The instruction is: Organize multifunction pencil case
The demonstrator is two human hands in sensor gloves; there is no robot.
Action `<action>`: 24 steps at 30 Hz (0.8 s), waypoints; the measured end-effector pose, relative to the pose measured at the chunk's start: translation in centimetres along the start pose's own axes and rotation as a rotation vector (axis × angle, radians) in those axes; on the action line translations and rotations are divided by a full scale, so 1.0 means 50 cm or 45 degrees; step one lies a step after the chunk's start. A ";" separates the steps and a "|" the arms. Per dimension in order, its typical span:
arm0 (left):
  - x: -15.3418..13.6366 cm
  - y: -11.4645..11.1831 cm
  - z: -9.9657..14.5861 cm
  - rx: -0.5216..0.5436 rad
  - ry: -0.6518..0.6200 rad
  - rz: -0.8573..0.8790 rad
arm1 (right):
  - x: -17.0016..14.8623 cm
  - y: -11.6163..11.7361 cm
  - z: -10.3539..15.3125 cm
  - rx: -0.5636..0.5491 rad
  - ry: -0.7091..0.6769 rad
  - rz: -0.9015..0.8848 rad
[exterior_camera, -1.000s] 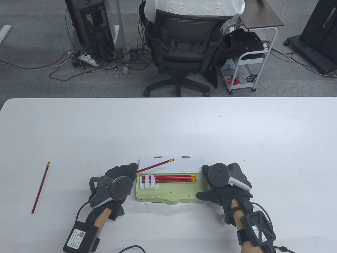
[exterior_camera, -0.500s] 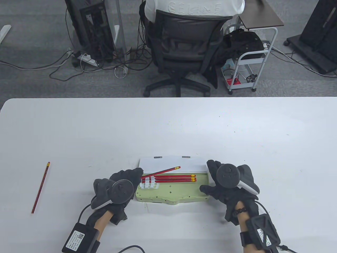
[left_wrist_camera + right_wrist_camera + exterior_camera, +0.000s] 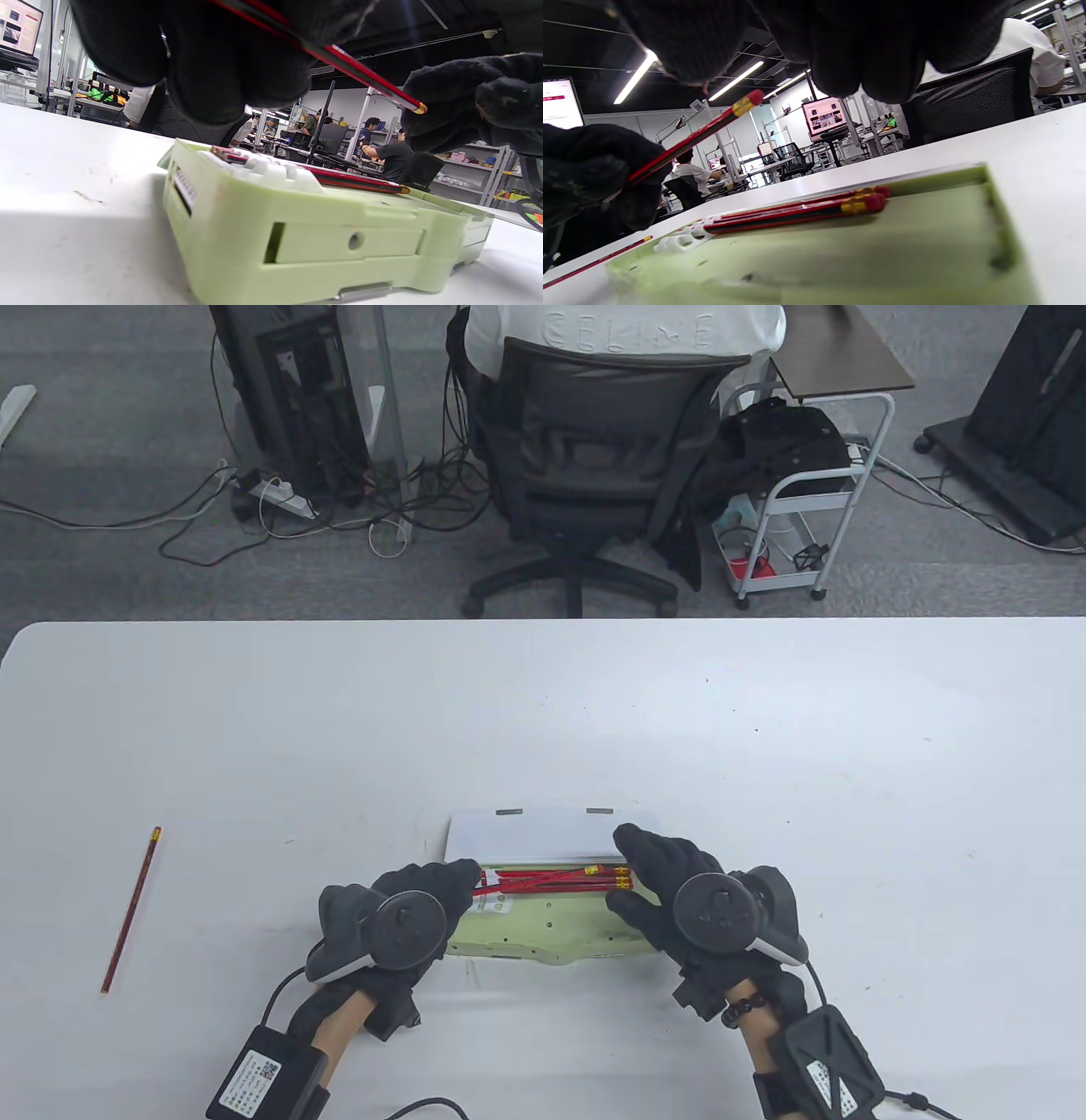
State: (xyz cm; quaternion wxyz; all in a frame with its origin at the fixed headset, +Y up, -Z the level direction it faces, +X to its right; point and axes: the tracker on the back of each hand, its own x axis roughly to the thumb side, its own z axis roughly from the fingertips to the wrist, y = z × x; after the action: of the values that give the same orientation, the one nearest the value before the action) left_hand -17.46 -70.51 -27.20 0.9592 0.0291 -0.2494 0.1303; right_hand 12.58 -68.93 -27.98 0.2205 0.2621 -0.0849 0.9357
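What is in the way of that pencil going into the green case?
Nothing visible blocks it. The left hand holds the pencil tilted above the open case, over the pencils already clipped in. The right hand reaches toward its eraser end.

Pencil lowered toward the case
Left hand (image 3: 428, 891) brought the pencil (image 3: 543, 881) down over the case (image 3: 543, 929); right hand (image 3: 670, 874) moved in over it.

- A white table (image 3: 764, 712) fills the lower half of the table view.
- Beyond its far edge a person in a white shirt (image 3: 628, 330) sits in a black mesh office chair (image 3: 594, 449).
- A white wheeled cart (image 3: 806, 509) stands beside the chair.
- A power strip (image 3: 284, 496) lies among cables on the grey floor.
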 end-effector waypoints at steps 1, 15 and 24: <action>0.001 -0.001 0.000 -0.001 -0.003 0.005 | 0.005 0.003 0.000 0.009 -0.009 0.010; 0.016 -0.002 0.003 -0.010 -0.052 0.055 | 0.016 0.027 -0.003 0.064 -0.021 -0.173; 0.015 -0.003 0.003 0.007 -0.055 0.078 | 0.030 0.031 -0.008 0.097 -0.033 -0.041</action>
State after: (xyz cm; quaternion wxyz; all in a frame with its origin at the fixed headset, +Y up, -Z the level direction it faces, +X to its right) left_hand -16.88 -70.51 -26.71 0.9490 0.0270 -0.2705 0.1595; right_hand 10.55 -69.64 -27.59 0.2242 0.2836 -0.0478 0.9312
